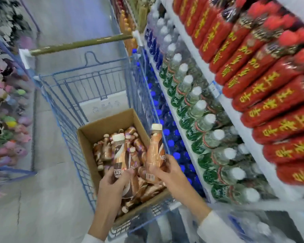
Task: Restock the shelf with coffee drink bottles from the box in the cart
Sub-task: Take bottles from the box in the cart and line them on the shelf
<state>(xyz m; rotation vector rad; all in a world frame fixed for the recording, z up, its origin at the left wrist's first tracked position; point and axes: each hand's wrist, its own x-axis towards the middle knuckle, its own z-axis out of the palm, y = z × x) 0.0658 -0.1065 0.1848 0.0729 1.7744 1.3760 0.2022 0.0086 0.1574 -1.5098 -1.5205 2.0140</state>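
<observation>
Both hands are over the cardboard box point(88, 137), which sits in the blue wire cart point(72, 109) drawn up alongside the shelf point(235, 118). The left hand point(112, 179) has its grip wrapped around the lower body of 1 coffee bottle point(120, 155), held upright with its cream cap on top. The right hand point(167, 171) pinches the base of a second coffee bottle point(155, 151) in the same upright way, lifted a little higher and closer to the box's right wall, on the shelf side. Holding each bottle low and cap-up looks deliberate: it probably lets them be stood straight onto a shelf board without turning them.

The rest of the coffee bottles point(135, 142) lie jumbled on their sides inside the box, heaped toward its near end, so plenty of stock remains.

The shelf rows in view are packed: red bottles point(253, 67) on the upper board, clear white-capped bottles point(200, 120) below, blue-capped ones point(167, 132) lower. No gap for coffee drinks shows here, and motion blur hides finer detail.
</observation>
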